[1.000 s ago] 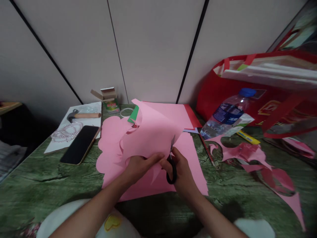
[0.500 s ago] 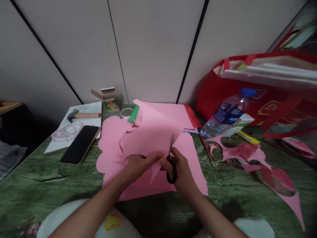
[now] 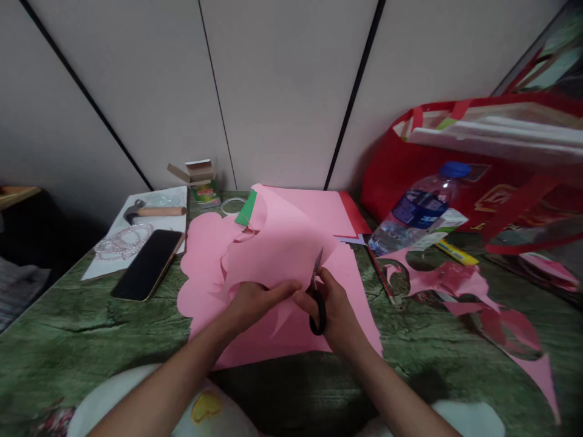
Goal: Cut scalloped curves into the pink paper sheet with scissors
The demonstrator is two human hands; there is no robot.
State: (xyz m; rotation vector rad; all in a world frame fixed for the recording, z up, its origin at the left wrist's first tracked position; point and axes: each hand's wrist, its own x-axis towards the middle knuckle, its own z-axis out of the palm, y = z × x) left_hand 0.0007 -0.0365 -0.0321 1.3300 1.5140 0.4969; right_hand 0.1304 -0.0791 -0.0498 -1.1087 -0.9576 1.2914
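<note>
My left hand [image 3: 257, 303] pinches the near edge of a partly cut sheet of pink paper [image 3: 282, 243], thumb on top. The sheet is raised and curled above more pink paper. Black-handled scissors [image 3: 317, 303] are gripped in my right hand [image 3: 334, 306], their blades pointing away from me at the right part of the sheet. Some of the fingers of both hands are hidden. Underneath lies a stack of pink sheets [image 3: 355, 291], and on its left a pink piece with a scalloped edge [image 3: 198, 243].
Left are a phone [image 3: 148, 265], a hammer [image 3: 155, 211], a beaded string [image 3: 122, 243] and an open small box [image 3: 203, 188]. Right are a pencil [image 3: 380, 276], pink paper scraps [image 3: 449, 279], a yellow cutter [image 3: 456, 252], a water bottle [image 3: 414, 209] and a red bag [image 3: 382, 167].
The scissors and my right hand have shifted slightly to the right. The pink sheet's raised far corner has curled and moved a little right. My left hand has hardly moved.
</note>
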